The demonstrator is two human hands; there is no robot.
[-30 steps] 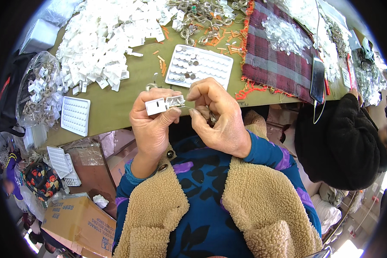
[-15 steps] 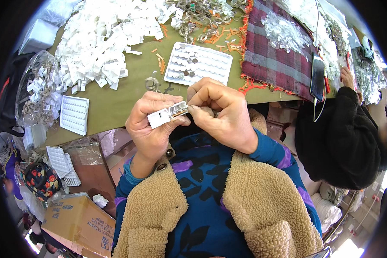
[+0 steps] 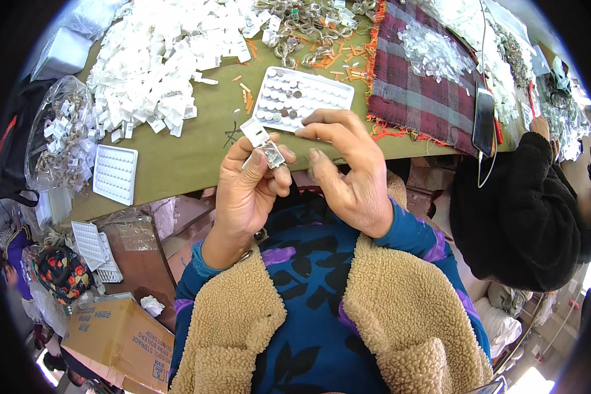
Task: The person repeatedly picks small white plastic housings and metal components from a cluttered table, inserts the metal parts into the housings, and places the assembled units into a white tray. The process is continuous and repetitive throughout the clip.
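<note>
My left hand (image 3: 238, 203) pinches a small white plastic casing (image 3: 255, 133) between thumb and fingers, above the table's near edge. The casing is tilted, and a clear or shiny square compartment shows at its lower end; what lies inside is too small to make out. To its right, my right hand (image 3: 356, 177) is apart from the casing with nothing visible in it, its fingers spread and thumb away. Just beyond those fingertips lies a white tray (image 3: 331, 98) with rows of round pale spots and a few dark or silvery discs. A thin dark wire (image 3: 232, 129) lies left of the casing.
A big heap of white casings (image 3: 151, 65) covers the table's left part. Orange strips (image 3: 247, 98) and coiled wires (image 3: 289, 46) lie behind. At right are a plaid cloth (image 3: 414, 92) with clear pieces, a phone (image 3: 484, 121) and a co-worker's dark sleeve (image 3: 532, 203).
My right hand has let go of the casing, drawn away to the right and spread its fingers. The left hand has turned the casing more upright. A dark wire now shows on the table.
</note>
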